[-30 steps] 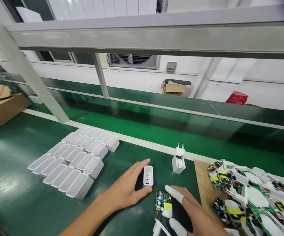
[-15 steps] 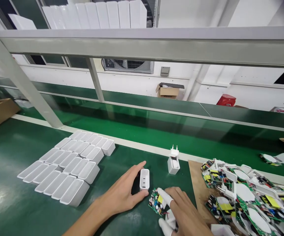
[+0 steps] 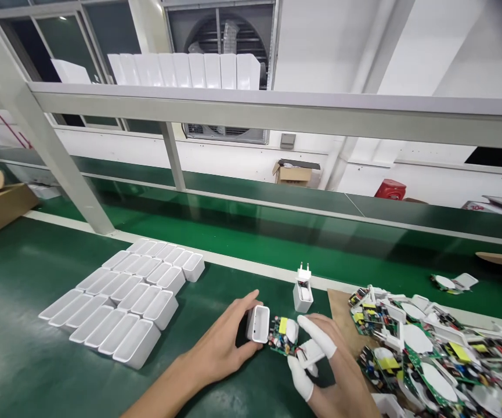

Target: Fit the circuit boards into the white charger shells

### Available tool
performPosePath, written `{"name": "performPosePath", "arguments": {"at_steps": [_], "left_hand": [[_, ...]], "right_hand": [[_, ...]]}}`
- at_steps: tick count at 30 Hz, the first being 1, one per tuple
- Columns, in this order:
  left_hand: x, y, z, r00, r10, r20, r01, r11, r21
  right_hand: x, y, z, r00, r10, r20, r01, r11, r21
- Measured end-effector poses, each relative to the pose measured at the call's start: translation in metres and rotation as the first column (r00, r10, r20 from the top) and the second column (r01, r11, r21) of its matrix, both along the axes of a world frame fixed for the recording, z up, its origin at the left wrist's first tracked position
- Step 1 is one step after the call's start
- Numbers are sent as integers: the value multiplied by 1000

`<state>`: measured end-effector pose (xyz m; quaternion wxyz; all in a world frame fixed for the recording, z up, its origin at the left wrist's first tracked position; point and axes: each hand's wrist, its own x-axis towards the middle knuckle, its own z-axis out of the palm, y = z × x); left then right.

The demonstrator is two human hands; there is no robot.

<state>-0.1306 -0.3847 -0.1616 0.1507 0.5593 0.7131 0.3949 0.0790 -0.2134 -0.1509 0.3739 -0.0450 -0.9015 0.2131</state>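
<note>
Between thumb and fingers, my left hand (image 3: 216, 339) grips a white charger housing (image 3: 260, 325), its open end tilted toward the right. My right hand (image 3: 333, 360), with white finger cots on its thumb and a finger, pinches a charger circuit board (image 3: 282, 335) with yellow tape and a white cap piece (image 3: 310, 353) attached. The board's left edge is right beside the housing's opening; whether they touch I cannot tell. Behind them, another white housing (image 3: 303, 297) stands upright with a board inside and a two-pin plug cap (image 3: 304, 273) raised above it.
Rows of white housings (image 3: 133, 342) stand on the green table at left. Many circuit boards with white parts (image 3: 425, 348) lie piled on brown cardboard (image 3: 338, 302) at right. One more board (image 3: 444, 283) lies behind the pile. A shelf rail (image 3: 251, 110) crosses overhead.
My left hand has tilted the housing so its opening faces right. My right hand has raised the circuit board and turned it toward that opening. The camera view has tipped upward.
</note>
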Motion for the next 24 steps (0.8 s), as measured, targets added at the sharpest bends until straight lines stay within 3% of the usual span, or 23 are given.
{"name": "performPosePath", "arguments": {"at_steps": [3, 7, 16, 24], "left_hand": [[5, 2, -1, 996, -59, -61, 63, 995, 77], [9, 4, 1, 992, -79, -95, 88, 992, 92], [12, 2, 3, 990, -81, -114, 92, 991, 97], [10, 4, 0, 991, -88, -101, 96, 993, 72]], "right_hand": [[-1, -4, -6, 993, -8, -116, 17, 997, 79], [-3, -4, -17, 990, 28, -137, -5, 986, 169], [-3, -2, -28, 996, 7, -94, 13, 978, 209], [-4, -2, -26, 995, 19, -94, 1, 977, 211]]}}
